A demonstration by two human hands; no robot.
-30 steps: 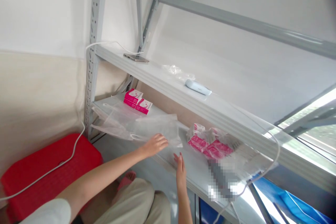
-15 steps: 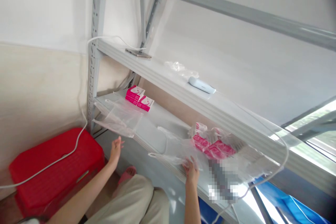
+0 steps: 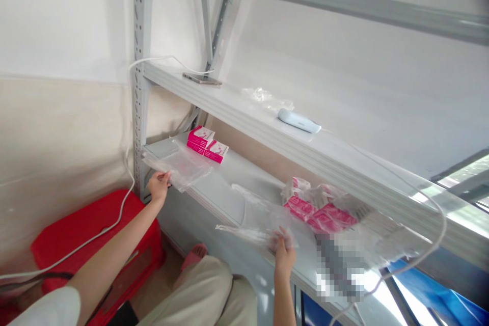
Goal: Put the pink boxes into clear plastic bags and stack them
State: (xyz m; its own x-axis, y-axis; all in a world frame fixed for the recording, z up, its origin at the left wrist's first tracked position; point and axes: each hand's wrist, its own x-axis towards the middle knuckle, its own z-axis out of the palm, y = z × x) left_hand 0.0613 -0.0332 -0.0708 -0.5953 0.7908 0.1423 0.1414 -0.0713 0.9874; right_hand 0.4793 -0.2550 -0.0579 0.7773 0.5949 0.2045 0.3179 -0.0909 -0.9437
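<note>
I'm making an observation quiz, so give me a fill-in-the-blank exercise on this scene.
The right hand holds a clear plastic ____.
The phone lies on the shelf directly ____ the one with the pink boxes.
By colour, the stool below the left hand is ____.

Missing words: bag; above; red.

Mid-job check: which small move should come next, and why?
I'd probably bring the left hand across to the loose end of the clear bag in the right hand. The right hand holds just one end, while the other lies spread near the front of the lower shelf; the left hand is over by the other bags.
</note>
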